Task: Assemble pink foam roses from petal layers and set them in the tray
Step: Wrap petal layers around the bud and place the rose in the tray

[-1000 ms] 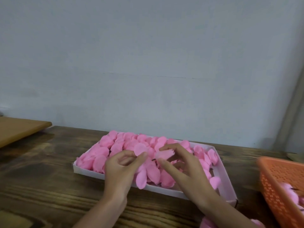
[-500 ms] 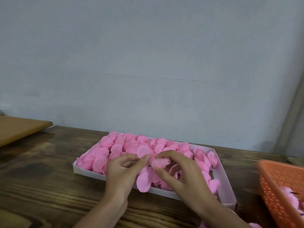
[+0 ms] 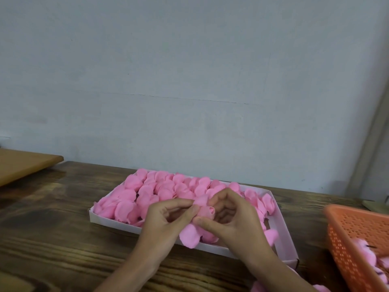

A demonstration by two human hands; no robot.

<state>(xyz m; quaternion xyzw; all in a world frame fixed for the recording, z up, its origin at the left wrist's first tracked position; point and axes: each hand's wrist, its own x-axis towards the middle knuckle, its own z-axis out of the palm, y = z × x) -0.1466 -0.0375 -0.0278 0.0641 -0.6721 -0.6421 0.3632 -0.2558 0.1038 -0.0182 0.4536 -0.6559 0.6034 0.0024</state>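
Head view: over the near edge of the white tray (image 3: 284,232), mid-desk (image 3: 52,230), the left hand (image 3: 166,221) and right hand (image 3: 236,223) meet. Both have curled fingers pinching one half-rolled pink rose (image 3: 205,210), thumbs underneath.

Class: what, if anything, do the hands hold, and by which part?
A pink foam rose. The left hand pinches its rolled centre from the left; the right hand grips it from the right, thumb underneath.
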